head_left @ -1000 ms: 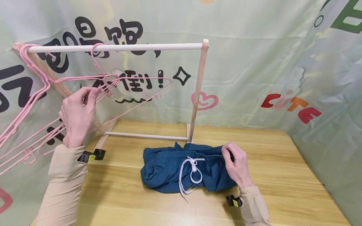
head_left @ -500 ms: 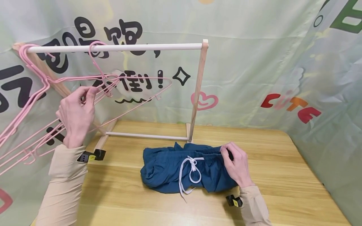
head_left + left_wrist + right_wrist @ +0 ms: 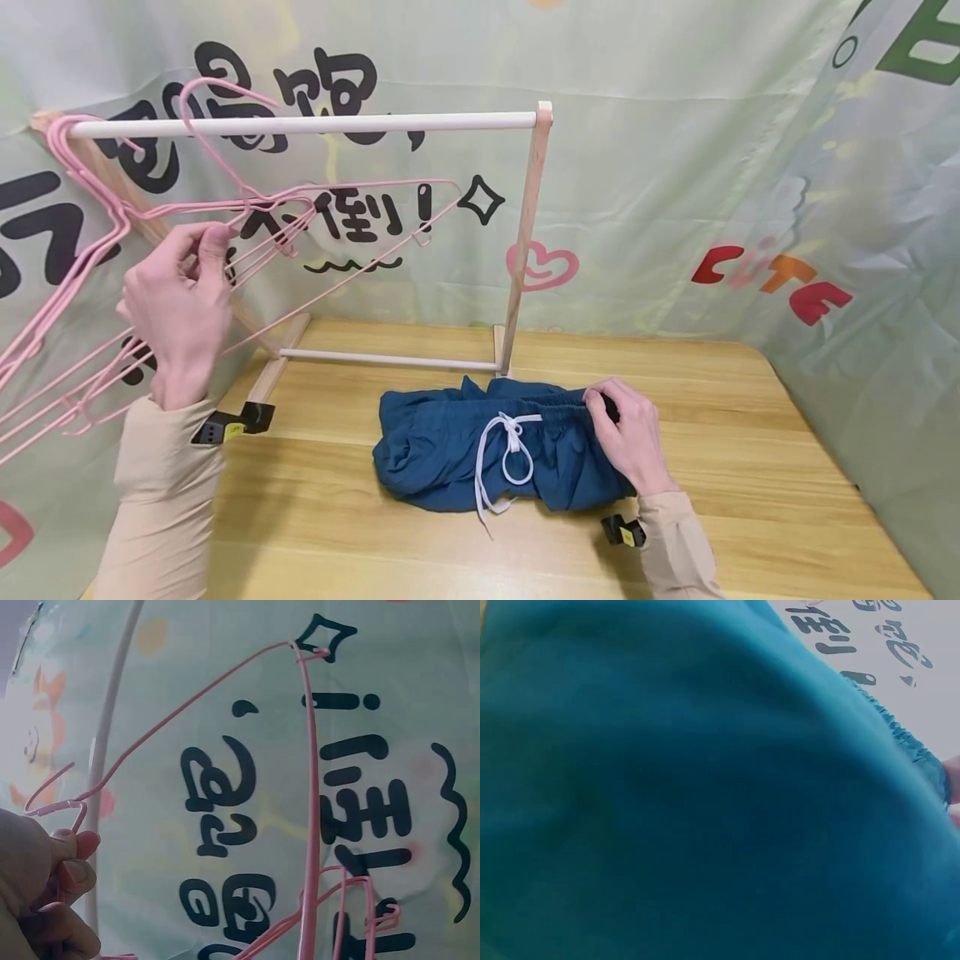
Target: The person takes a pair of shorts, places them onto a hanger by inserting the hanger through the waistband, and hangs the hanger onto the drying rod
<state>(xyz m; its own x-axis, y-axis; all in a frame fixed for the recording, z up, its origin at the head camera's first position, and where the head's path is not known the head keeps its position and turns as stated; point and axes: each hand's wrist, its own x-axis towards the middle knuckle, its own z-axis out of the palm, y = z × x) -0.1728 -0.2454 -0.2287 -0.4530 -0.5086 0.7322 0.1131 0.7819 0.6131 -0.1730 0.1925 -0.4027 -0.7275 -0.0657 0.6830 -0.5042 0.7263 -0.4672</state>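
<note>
Fingers and thumb of my left hand (image 3: 176, 300) pinch a thin pink hanger (image 3: 311, 772) close beside its neck, up at the left of the rack. Its hook (image 3: 217, 160) curves past the white top rod (image 3: 375, 124), the bend standing above the rod and the tip pointing right (whether the two touch, I can't tell). One shoulder of it stretches rightward beneath the rod, and the bottom bar slants back down to the left, below my hand. More pink hangers (image 3: 116, 206) hang bunched at the rod's left end, just beside me.

With my right hand (image 3: 632, 433) I grip the gathered waistband (image 3: 555, 408) of a dark blue garment (image 3: 435, 454) at its right end. It lies rumpled on the wooden table (image 3: 750, 467), in front of the rack's right foot. A white drawstring (image 3: 513, 429) is tied in a bow at the front, one end trailing onto the wood. From my right wrist, blue cloth fills most of the view.
</note>
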